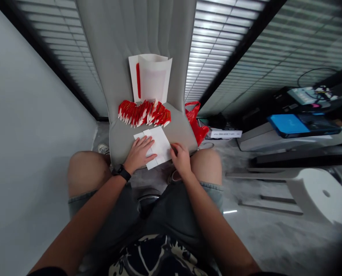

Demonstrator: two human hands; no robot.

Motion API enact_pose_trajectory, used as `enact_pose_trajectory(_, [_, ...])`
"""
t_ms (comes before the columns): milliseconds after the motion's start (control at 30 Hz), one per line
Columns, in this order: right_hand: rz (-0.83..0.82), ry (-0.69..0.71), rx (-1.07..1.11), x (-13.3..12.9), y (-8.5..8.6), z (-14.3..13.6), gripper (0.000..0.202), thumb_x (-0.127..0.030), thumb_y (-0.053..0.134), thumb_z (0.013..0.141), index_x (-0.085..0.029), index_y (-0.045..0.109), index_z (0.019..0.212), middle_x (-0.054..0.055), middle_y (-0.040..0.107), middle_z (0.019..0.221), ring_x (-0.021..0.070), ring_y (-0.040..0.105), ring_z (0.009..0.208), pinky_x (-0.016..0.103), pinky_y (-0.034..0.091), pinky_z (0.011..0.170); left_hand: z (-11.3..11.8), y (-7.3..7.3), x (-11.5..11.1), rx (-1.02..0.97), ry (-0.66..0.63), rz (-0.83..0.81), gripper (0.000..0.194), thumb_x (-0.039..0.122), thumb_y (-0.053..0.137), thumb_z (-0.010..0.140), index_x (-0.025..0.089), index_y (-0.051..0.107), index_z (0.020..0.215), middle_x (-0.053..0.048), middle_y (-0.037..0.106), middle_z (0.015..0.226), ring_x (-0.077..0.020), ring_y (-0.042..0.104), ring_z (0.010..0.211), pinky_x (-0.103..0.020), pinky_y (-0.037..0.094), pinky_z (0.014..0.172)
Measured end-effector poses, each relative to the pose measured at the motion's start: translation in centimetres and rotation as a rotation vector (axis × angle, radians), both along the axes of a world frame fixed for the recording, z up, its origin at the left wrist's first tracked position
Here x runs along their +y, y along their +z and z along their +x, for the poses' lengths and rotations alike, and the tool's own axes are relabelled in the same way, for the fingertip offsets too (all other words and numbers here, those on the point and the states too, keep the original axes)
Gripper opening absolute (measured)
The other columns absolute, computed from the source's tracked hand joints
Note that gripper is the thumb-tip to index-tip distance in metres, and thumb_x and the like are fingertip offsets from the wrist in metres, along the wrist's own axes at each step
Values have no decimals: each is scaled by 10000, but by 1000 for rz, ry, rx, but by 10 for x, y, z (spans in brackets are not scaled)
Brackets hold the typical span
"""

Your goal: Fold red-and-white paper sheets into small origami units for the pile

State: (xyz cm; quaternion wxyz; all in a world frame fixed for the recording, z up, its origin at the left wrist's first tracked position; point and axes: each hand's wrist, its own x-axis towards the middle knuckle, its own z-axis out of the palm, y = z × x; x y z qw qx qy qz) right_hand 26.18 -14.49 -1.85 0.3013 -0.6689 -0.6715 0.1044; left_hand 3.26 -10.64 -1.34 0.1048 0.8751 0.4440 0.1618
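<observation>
A folded white sheet of paper (161,141) lies near the front edge of the grey chair seat, between my two hands. My left hand (140,151) rests flat on its left part with fingers spread, a black watch at the wrist. At the right edge of the paper, my right hand (182,158) has thumb and bent fingers closed on the border. Just beyond the paper, a fanned row of red and white folded paper pieces (143,114) stretches across the seat. Behind that row, larger white sheets with a red strip (153,78) lean upright against the backrest.
The grey chair (121,143) stands between my knees, blinds behind it. A red plastic bag (198,124) and a white box (225,133) are on the floor to the right. Further right are a blue-topped case (290,123) and a white stool (320,191) lying on its side.
</observation>
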Motion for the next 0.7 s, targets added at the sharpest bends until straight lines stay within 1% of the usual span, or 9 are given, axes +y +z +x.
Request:
enact_pose_trajectory(67, [-20,29,-31,10,2,-1,329,-284,528,957,-135,701,1193,155,686,1197,288,612,1112,436,487,1015,-2,0,2,24,-13,-7,628,533,552,946,210,470,1478,-97,430,1578,-295,315,1496,-514,200,1234])
enact_pose_trajectory(133, [-22,121,-64,15,5,-6,352,-289,547,959,-141,679,1250,157,658,1270,279,594,1163,424,475,1042,-5,-1,6,44,-51,-14,640,540,543,949,214,450,1493,-96,415,1587,-286,308,1502,-525,166,1243])
enact_pose_trajectory(200, [-20,243,-112,15,6,-16,347,-282,563,960,-159,677,1265,148,631,1332,266,561,1224,410,453,1075,-9,-2,13,58,-143,-21,653,554,543,946,221,440,1498,-93,406,1593,-269,307,1505,-521,136,1252])
enact_pose_trajectory(267, [-33,308,-158,10,8,-25,316,-273,574,959,-183,697,1236,134,626,1345,261,546,1243,408,443,1085,-13,-3,21,60,-250,-21,659,570,547,941,217,451,1489,-94,419,1585,-249,319,1500,-497,133,1259])
enact_pose_trajectory(333, [-61,254,-171,4,10,-31,298,-258,579,954,-198,709,1215,128,643,1316,266,566,1208,416,453,1067,-15,-2,30,39,-306,-8,622,569,534,951,211,488,1457,-95,468,1551,-236,362,1475,-472,165,1255])
enact_pose_trajectory(400, [-96,128,-147,3,14,-32,317,-237,585,942,-190,699,1234,137,654,1287,275,591,1164,419,464,1044,-14,-1,35,1,-306,13,570,556,526,963,204,537,1411,-100,534,1488,-238,431,1423,-459,232,1234])
enact_pose_trajectory(533, [-287,-92,21,18,24,-20,359,-214,600,920,-141,669,1264,140,703,1195,241,665,1041,338,496,955,-9,2,39,-64,-289,34,558,523,603,930,183,575,1372,-122,581,1415,-274,499,1341,-460,362,1158])
enact_pose_trajectory(633, [-484,-141,148,39,35,-8,282,-224,609,917,-148,707,1170,96,755,1072,199,700,942,268,502,844,-9,1,40,-88,-301,22,559,504,641,913,188,578,1369,-120,577,1425,-280,486,1360,-474,349,1171])
enact_pose_trajectory(700, [-584,-168,157,51,43,-3,228,-251,634,899,-150,735,1077,89,766,1012,195,705,890,258,495,767,-10,-1,42,-93,-331,-2,553,509,653,907,203,585,1362,-108,582,1430,-272,478,1378,-485,310,1199])
